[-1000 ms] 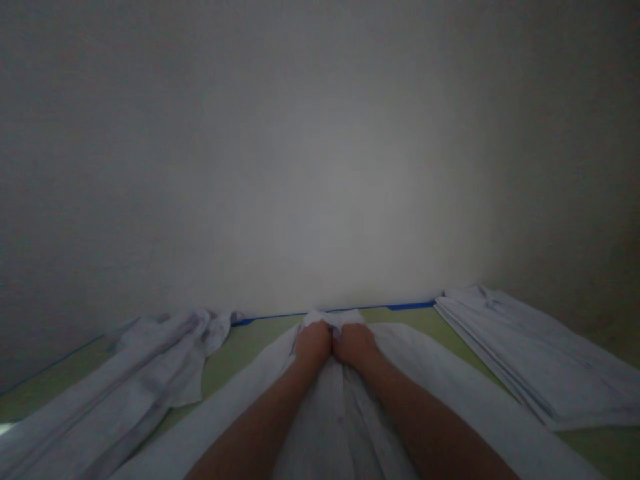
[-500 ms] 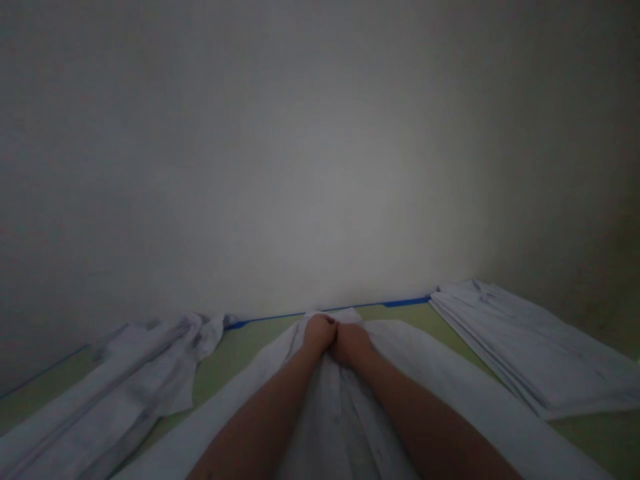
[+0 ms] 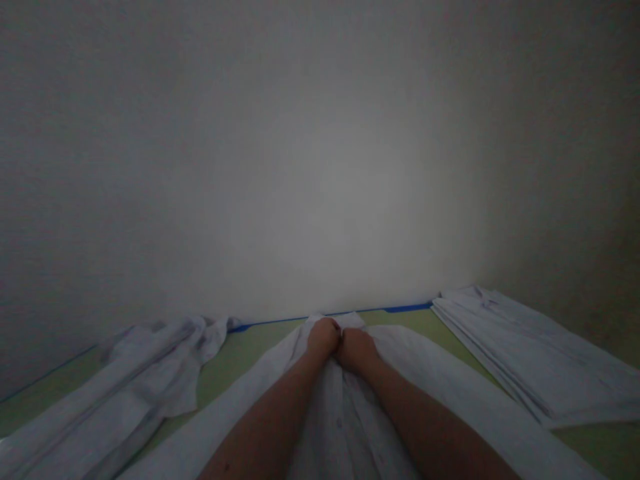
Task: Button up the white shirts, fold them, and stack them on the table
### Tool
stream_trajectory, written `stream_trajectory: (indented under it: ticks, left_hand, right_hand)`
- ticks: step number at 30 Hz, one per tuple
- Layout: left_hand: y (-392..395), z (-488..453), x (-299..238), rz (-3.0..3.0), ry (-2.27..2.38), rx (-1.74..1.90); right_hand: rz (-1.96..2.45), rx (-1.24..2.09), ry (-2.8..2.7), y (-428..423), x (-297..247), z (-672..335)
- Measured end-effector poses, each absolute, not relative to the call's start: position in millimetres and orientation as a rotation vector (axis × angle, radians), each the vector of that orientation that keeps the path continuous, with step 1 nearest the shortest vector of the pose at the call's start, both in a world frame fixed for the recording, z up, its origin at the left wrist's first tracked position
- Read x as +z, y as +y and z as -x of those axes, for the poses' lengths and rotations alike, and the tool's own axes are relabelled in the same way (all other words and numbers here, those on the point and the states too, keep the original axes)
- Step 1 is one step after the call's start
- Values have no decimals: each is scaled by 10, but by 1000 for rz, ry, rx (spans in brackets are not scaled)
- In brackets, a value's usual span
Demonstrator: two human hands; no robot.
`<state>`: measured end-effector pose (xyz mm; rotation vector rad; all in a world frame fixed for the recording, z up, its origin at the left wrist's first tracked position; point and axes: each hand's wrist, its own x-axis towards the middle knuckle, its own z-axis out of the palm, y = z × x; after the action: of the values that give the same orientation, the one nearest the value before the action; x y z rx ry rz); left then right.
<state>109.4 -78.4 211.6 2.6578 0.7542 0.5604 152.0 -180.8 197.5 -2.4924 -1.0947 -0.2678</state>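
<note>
A white button-up shirt (image 3: 425, 373) lies spread in front of me, its collar end pointing toward the wall and its button front running down the middle. Both hands meet just below the collar. My left hand (image 3: 324, 338) is closed at the top of the button front, pinching the cloth there. Pressed against it, my right hand (image 3: 356, 350) is closed on the front edge as well. The fingertips are mostly hidden behind the knuckles, so any button between them cannot be seen.
To the right lies a flat stack of folded white shirts (image 3: 540, 360). A rumpled white garment (image 3: 145, 380) lies to the left. Beneath everything is a green surface (image 3: 235, 357) with a blue edge, and a plain wall (image 3: 320, 167) rises behind it.
The view has shifted very slightly, so everything sits a little lower. Both hands stay together at the shirt's collar, with only a small movement of the fingers.
</note>
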Motion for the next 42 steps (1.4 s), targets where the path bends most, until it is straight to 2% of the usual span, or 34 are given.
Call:
stream_trajectory:
  ticks: [12,23,42]
  left_hand:
    - [-691,-888,1990,-2361,614,796]
    - [-585,-1008,1870,-2270,535,884]
    - [-710,-838,1991,-2483,466,901]
  right_hand:
    - [2282,-315,-954,-1714,2274,-1993]
    - [2065,-177,-1018,-1660,1911,-1867]
    - [1981,-106,-1093,-1658,1893,-1870]
